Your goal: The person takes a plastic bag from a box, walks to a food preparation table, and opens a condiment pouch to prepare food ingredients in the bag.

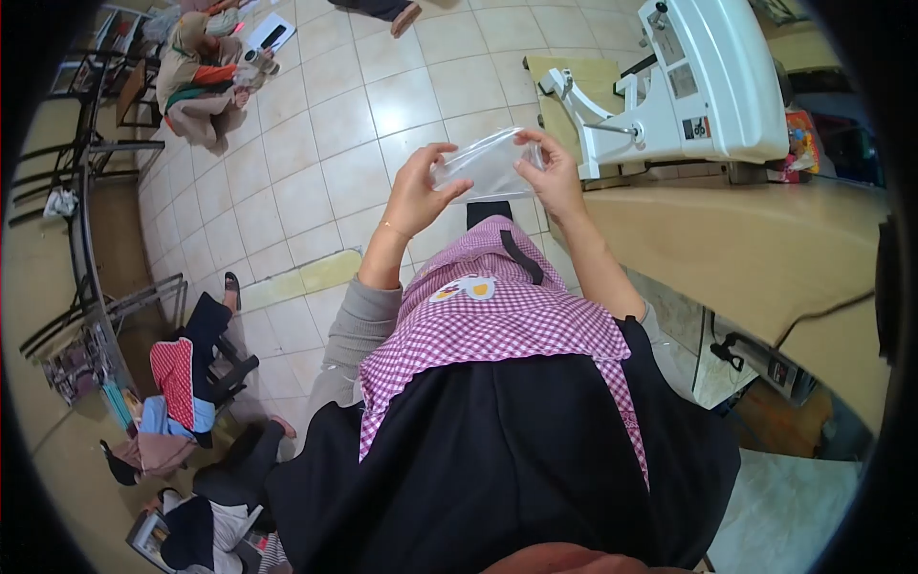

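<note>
A clear plastic bag (488,172) is stretched between my two hands, in front of my checked apron (507,325). My left hand (424,188) grips its left side, thumb below and fingers above. At the opposite side, my right hand (555,175) pinches the bag between thumb and fingers. The bag looks flat, and I see nothing inside it. Tiled floor shows behind and around it.
A white machine (712,86) with a metal lever stands on the right, by a tan table (746,239). One person (196,81) sits on the floor at upper left; other people (177,402) sit at lower left. Dark metal racks (81,230) line the left wall.
</note>
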### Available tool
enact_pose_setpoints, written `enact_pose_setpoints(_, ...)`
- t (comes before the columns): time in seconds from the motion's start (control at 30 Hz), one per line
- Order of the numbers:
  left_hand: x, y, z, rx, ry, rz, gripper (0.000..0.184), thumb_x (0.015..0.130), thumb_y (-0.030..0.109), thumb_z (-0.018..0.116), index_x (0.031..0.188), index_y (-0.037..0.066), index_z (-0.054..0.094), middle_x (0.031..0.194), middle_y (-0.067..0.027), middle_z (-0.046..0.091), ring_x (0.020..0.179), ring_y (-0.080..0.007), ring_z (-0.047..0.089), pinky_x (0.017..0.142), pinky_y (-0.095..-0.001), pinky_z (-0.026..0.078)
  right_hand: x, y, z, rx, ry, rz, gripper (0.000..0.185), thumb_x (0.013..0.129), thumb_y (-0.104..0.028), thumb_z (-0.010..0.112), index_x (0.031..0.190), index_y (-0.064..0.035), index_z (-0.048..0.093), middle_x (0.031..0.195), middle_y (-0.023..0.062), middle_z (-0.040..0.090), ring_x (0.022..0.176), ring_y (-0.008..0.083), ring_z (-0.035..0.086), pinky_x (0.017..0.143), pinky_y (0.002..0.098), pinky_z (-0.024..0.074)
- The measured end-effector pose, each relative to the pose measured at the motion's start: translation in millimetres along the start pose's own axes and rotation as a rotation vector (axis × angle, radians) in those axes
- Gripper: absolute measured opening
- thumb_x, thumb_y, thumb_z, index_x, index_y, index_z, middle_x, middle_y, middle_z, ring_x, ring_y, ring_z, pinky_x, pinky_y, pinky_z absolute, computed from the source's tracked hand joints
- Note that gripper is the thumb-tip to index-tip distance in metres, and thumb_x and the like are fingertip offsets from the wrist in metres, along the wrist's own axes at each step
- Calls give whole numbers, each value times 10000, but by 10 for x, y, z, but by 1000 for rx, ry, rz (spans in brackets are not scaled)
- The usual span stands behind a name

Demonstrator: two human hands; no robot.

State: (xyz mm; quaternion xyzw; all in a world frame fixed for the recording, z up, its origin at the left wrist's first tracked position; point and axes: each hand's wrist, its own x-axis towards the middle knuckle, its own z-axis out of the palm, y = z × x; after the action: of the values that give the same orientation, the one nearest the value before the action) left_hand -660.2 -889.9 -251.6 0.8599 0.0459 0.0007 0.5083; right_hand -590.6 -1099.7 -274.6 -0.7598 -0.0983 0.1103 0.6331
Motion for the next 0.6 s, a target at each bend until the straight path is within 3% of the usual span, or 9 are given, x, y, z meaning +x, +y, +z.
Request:
enact_pose_setpoints(0.07, 420, -81, -3, -22, -1, -51, 314, 808, 149, 721, 1063, 13, 598, 849, -24, 576, 693, -78, 525, 612, -188, 413, 363, 24, 31, 306, -48, 89, 469, 705, 81, 613, 1164, -9, 575, 1087, 47, 600, 919, 133, 571, 827, 266, 453)
enact_pose_setpoints(0.13, 921, -316, -37, -261, 77, -181, 324, 777, 157, 723, 1045, 19, 605, 762, -25, 584, 632, -103, 513, 584, -239, 429, 819, 19, 15, 436, -115, 140, 519, 687, 103, 604, 1193, -6, 558, 1117, 54, 589, 911, 136, 570, 833, 262, 457)
enact_pose_setpoints(0.17, 1179, -302, -89, -454, 62, -214, 318, 805, 119, 660, 1092, 8, 580, 743, -29, 575, 632, -110, 526, 590, -234, 422, 1052, -13, -31, 563, -184, 202, 569, 670, 125, 594, 1222, -3, 541, 1147, 62, 579, 904, 139, 569, 839, 259, 460)
enact_pose_setpoints(0.2, 1474, -291, -167, -453, 68, -214, 318, 805, 119, 660, 1092, 8, 580, 743, -29, 575, 632, -110, 526, 590, -234, 422, 1321, -52, -99, 564, -191, 201, 569, 670, 125, 594, 1222, -3, 541, 1147, 62, 579, 904, 139, 569, 839, 259, 460)
enact_pose_setpoints(0.27, 1911, -256, -372, -1050, -29, -452, 353, 831, 96, 583, 1170, 8, 535, 737, -32, 566, 665, -92, 532, 598, -219, 402, 1727, -141, -220, 774, -258, 401, 630, 640, 156, 573, 1248, -1, 528, 1170, 78, 569, 883, 141, 572, 826, 252, 472)
enact_pose_setpoints(0.3, 2115, -147, -488, -1236, -56, -448, 412, 839, 91, 535, 1242, 20, 484, 771, -48, 584, 677, -83, 517, 598, -211, 390, 1949, -255, -295, 771, -263, 430, 625, 652, 132, 558, 1262, 3, 519, 1186, 85, 569, 854, 139, 576, 797, 240, 479)
enact_pose_setpoints(0.4, 2792, 3, -622, -1178, -33, -487, 448, 862, 110, 519, 1295, 19, 456, 797, 11, 567, 721, -96, 533, 622, -213, 410, 2644, -317, -478, 695, -305, 401, 606, 672, 92, 540, 1272, 7, 512, 1209, 94, 564, 842, 135, 581, 787, 237, 483)
enact_pose_setpoints(0.43, 2993, -40, -661, -1196, -77, -479, 447, 846, 101, 515, 1285, 33, 459, 868, -99, 617, 695, -101, 511, 621, -213, 408, 2849, -309, -520, 651, -329, 410, 611, 688, 67, 520, 1295, 5, 493, 1219, 96, 560, 867, 131, 587, 789, 233, 481)
enact_pose_setpoints(0.6, 3936, -261, -749, -1573, -332, -357, 591, 856, 179, 539, 1395, 44, 339, 1081, -168, 583, 846, -177, 561, 694, -246, 444, 3784, -451, -613, 765, -345, 418, 664, 668, 80, 508, 1326, 4, 461, 1250, 107, 546, 953, 163, 604, 845, 242, 476)
